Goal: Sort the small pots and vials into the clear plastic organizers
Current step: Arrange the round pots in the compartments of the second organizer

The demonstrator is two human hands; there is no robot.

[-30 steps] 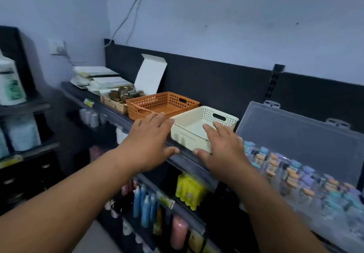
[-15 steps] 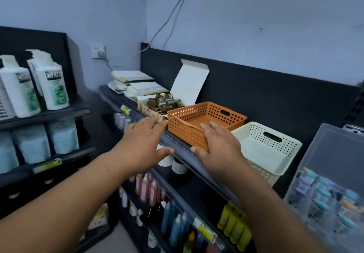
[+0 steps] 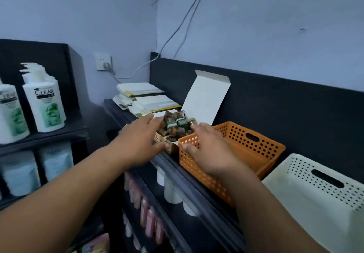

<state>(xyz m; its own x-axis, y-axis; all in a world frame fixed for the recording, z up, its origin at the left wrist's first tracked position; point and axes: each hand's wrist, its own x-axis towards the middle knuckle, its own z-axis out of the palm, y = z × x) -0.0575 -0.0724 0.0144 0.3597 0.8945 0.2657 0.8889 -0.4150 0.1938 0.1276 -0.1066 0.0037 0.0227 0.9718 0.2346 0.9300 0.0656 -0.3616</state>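
Small pots (image 3: pixel 175 123) heaped in open carton (image 3: pixel 204 99)

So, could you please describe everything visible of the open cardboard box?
The cardboard box is tan outside with print on its front and white inside. Its lid flap stands open, upright. It is heaped with small pots, brownish and green. It sits on the top shelf, right beside the orange basket. The left hand and right hand reach toward it with straight fingers; contact is unclear.

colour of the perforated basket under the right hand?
Orange basket, with rows of small round holes; the right hand rests over its near corner. Only the head view shows it.
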